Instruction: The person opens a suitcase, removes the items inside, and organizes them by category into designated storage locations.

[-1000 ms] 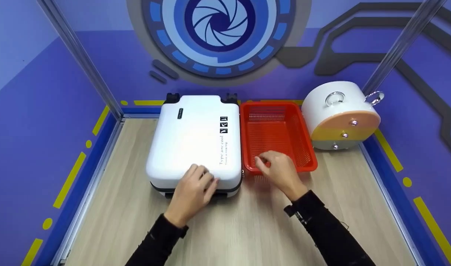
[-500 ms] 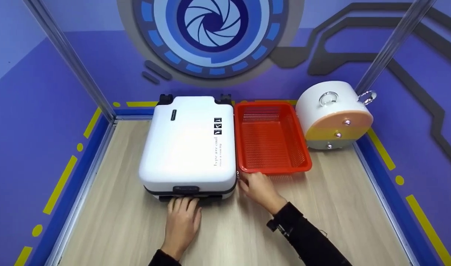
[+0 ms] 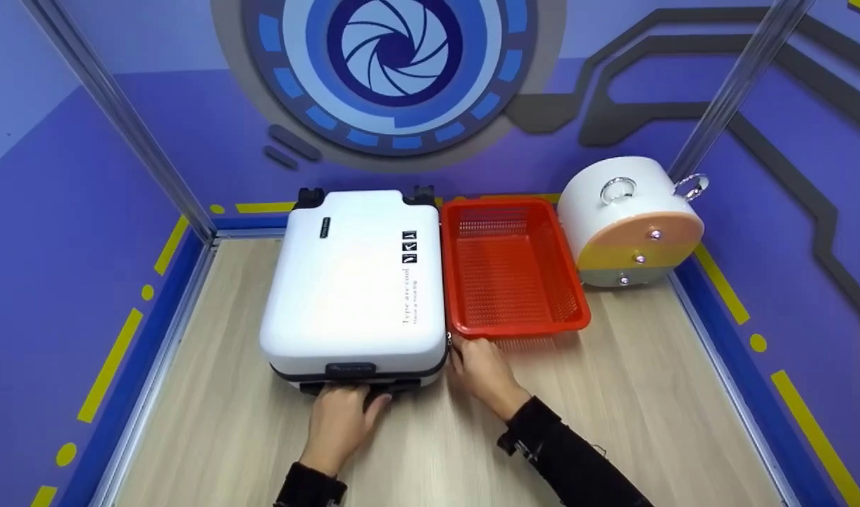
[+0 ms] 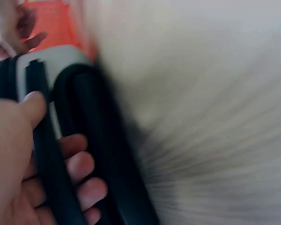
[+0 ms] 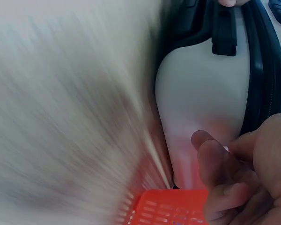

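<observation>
A white hard-shell suitcase [image 3: 352, 282] lies flat on the table, wheels toward the back wall. My left hand [image 3: 341, 422] is at its front side, with fingers curled round the black carry handle [image 4: 49, 140] and thumb on top. At the suitcase's front right corner my right hand [image 3: 486, 377] pinches the small metal zipper pull [image 3: 449, 339] between thumb and forefinger. Those fingertips mostly hide the pull in the right wrist view, where the black zipper seam [image 5: 267, 79] runs beside the hand.
A red plastic basket [image 3: 518, 329] stands close against the suitcase's right side. Beyond it, in the back right corner, is a round white drawer box [image 3: 613, 183] with coloured drawer fronts. Blue-purple panels [image 3: 155, 134] wall in the table [image 3: 211, 422].
My left hand has come down from the suitcase's top edge to its front handle and gripped it. The right hand has moved from over the basket to the zipper at the corner.
</observation>
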A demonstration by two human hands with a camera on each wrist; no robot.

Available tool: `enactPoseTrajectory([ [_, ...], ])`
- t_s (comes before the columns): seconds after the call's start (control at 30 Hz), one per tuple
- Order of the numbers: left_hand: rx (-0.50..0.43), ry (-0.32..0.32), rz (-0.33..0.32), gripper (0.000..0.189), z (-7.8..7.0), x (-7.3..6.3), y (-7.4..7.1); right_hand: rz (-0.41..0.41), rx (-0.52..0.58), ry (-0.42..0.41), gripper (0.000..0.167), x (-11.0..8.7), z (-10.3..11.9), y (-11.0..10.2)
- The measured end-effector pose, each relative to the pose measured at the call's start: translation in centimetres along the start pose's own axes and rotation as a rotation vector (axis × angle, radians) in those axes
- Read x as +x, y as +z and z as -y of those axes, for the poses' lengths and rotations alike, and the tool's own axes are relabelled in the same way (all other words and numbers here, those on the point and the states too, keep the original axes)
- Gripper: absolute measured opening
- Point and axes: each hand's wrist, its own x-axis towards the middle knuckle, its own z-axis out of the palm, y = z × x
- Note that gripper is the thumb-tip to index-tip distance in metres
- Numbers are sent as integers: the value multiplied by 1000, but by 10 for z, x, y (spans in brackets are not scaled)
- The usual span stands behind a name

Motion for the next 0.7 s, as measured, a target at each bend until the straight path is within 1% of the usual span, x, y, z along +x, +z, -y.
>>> enactPoseTrajectory([
  [0.13,1,20,40,44,1,0,-1,-20,3,-21,14,0,-1,-1],
  [0.2,11,22,65,45,2,2,0,-26,29,-29,10,0,-3,-3],
  [0.3,28,9,111,46,2,5,0,-35,73,-41,6,0,-4,-6],
  [0.37,39,-12,141,47,0,5,1,-25,103,-36,7,0,-5,-7],
  [0.5,35,-58,199,48,-10,0,2,5,133,-8,9,-2,-5,-7],
  [0.57,30,-84,241,49,-18,-4,2,6,136,-1,9,-3,-6,-6],
  [0.63,25,-109,277,50,-25,-7,1,-7,127,-14,10,-4,-7,-5],
  [0.7,23,-129,298,52,-31,-10,1,-17,114,-31,12,-5,-9,-5],
])
